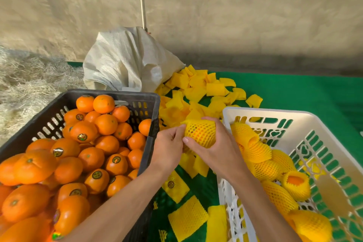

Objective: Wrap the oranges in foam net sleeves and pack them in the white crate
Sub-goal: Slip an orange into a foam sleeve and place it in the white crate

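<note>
A round orange sheathed in a yellow foam net sleeve (pixel 200 132) is held between the two crates, above the green cloth-covered tabletop (pixel 294 92). It is cupped in the right hand (pixel 214 151), whose grip is curled round the fruit, while the sleeve's edge is pinched in the grip of the left hand (pixel 169 147). Several wrapped oranges (pixel 263 167) are seen in the white slotted plastic crate (pixel 255 113) to the right. Bare oranges (pixel 82 151) are heaped in the black plastic crate (pixel 110 92) to the left. Loose yellow sleeves (pixel 196 90) are scattered beside a white woven sack (pixel 125 61).
</note>
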{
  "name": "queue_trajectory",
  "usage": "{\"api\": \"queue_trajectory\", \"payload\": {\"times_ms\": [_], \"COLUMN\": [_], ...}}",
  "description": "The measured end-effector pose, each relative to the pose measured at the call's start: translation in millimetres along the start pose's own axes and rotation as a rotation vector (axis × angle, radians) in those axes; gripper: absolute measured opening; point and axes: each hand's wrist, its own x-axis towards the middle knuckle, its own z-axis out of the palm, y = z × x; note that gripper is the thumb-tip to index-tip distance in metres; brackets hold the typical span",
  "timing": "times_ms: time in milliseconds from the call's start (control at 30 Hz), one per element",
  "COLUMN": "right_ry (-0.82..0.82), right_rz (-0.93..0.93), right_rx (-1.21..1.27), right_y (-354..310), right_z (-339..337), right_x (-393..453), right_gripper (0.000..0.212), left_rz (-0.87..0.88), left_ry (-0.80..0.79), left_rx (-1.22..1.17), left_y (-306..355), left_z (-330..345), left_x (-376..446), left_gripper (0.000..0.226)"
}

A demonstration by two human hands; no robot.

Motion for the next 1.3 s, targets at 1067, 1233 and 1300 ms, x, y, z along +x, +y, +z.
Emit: {"api": "queue_trajectory", "payload": {"times_ms": [1067,1233,1300], "right_ry": [0.204,-0.453,-0.686], "right_rz": [-0.157,-0.234,-0.174], "right_rx": [-0.471,-0.607,-0.744], "right_y": [3,4,16], "right_z": [-7,72,91], "right_x": [4,-21,-27], "right_gripper": [0.035,0.044,0.052], "left_rz": [-0.411,-0.288,-0.299], "left_ry": [-0.298,-0.210,-0.184], "left_rx": [1.540,1.494,1.448], "left_y": [-26,-24,-18], "left_z": [-115,-116,-120], "left_x": [37,33,34], "left_gripper": [0.073,0.042,0.041]}}
